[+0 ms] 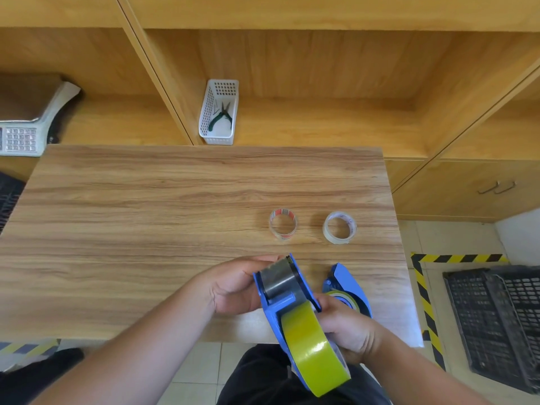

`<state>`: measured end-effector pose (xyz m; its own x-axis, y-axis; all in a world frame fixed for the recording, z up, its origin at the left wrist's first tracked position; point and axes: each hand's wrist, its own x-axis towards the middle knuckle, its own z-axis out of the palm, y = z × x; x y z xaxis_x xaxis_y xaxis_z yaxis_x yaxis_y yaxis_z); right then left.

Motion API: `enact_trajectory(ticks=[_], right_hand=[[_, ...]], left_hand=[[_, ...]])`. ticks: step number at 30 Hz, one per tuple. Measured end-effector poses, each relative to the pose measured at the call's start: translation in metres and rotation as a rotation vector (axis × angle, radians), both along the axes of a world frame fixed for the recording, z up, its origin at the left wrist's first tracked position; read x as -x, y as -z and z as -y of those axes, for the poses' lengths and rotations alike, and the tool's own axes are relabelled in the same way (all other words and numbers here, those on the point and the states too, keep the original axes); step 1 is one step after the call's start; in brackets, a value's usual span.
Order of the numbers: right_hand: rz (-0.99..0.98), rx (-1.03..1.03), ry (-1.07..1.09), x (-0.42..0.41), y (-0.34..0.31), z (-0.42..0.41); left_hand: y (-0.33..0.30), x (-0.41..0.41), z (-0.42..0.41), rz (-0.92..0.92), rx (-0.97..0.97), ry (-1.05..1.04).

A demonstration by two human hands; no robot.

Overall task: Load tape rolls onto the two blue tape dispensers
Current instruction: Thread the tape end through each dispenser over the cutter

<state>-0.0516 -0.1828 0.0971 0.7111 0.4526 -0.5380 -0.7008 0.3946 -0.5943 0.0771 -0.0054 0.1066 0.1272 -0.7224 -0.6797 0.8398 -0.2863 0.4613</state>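
Observation:
I hold a blue tape dispenser [280,299] above the table's near edge, with a yellow-green tape roll [312,346] seated in its rear and a grey metal plate at its front. My left hand [233,287] grips its left side near the front. My right hand [347,328] grips its right side by the roll. A second blue dispenser [347,285] lies on the table just right of it, with a yellowish roll in it. Two clear tape rolls [283,224] [339,228] lie flat further back.
The wooden table [146,229] ends close to my body. Behind it, a shelf holds a white perforated basket [217,112] with pliers. A scale [29,118] sits at far left. A black crate [496,317] stands on the floor at right, beside hazard tape.

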Motion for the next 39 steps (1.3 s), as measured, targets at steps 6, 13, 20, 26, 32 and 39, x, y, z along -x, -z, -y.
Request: enact_trajectory(ticks=[6,13,20,26,32,39], right_hand=[[-0.07,-0.025,0.014,-0.003,0.004,-0.015],[-0.091,0.042,0.046,-0.003,0.03,-0.033],[-0.205,0.318,0.157,-0.006,0.058,-0.048],[-0.26,0.718,0.079,-0.009,0.089,-0.057],[-0.252,0.947,0.006,-0.014,0.118,-0.065],[-0.147,1.188,-0.203,-0.025,0.142,-0.067]], left_hand=[[0.008,0.016,-0.006,-0.043,-0.042,-0.124],[0.052,0.025,-0.029,-0.211,-0.111,-0.393],[0.097,0.046,-0.05,-0.166,-0.336,-0.582],[0.107,0.069,-0.072,0.08,-0.494,-0.662],[0.111,0.086,-0.074,0.232,-0.528,-0.495],[0.132,0.09,-0.068,0.221,-0.571,-0.505]])
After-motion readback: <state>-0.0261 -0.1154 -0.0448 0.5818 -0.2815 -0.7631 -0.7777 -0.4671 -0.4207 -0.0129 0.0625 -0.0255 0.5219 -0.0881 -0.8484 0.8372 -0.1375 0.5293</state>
